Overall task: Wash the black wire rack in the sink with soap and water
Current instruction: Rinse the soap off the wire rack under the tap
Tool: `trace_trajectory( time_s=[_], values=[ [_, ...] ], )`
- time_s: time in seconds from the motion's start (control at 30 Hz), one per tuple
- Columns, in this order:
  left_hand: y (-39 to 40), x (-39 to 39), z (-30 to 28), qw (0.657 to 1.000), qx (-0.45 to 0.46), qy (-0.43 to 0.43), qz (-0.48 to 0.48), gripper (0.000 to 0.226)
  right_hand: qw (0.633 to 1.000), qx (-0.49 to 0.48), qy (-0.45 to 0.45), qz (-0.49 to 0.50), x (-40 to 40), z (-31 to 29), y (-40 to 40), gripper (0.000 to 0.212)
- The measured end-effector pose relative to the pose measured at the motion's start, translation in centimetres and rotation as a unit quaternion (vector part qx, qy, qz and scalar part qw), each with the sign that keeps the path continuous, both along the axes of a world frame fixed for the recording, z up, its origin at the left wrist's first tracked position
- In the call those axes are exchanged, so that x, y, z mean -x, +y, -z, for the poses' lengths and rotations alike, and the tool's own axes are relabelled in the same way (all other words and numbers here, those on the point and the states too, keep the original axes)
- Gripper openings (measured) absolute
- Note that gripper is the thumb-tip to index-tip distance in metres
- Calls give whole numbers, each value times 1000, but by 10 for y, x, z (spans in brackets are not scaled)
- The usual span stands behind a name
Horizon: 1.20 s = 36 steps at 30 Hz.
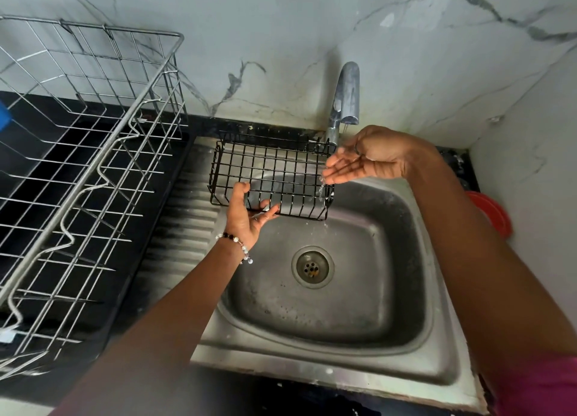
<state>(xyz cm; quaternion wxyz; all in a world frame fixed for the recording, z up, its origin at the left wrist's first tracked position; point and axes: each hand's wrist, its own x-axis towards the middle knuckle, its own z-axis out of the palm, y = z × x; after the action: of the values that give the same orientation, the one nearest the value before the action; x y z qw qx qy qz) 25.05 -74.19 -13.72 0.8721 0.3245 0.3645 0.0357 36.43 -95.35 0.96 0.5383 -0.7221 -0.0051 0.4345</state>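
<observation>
The left hand [246, 216] grips the near edge of the black wire rack [271, 173], holding it over the stainless steel sink [327, 294] at its back-left corner. The right hand [365, 156], fingers straight and cupped palm-up, catches water under the chrome tap [345, 94], touching the rack's right end.

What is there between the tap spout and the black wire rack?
In the head view, the right hand, open and palm up, lies between the tap spout and the black wire rack; water drips off its fingers.
</observation>
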Motion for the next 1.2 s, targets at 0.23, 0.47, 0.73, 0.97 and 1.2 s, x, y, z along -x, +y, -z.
trace_trajectory(
  time_s=[0.23,0.47,0.73,0.97,1.2],
  values=[
    [-2,2,-3,1000,-10,2,7,31,999,0,-20,41,-1,5,-9,24],
    [-1,16,-8,998,-50,9,40,5,959,70,-246,122,5,31,-22,13],
    [-12,27,-4,991,-72,-28,108,17,993,10,-107,-45,40,67,-36,83],
    [-18,17,-9,987,-61,51,142,14,978,4,-206,38,54,78,-28,87],
    [7,5,-30,969,-75,179,150,46,890,216,-385,-114,73,56,-19,104]
  ],
)
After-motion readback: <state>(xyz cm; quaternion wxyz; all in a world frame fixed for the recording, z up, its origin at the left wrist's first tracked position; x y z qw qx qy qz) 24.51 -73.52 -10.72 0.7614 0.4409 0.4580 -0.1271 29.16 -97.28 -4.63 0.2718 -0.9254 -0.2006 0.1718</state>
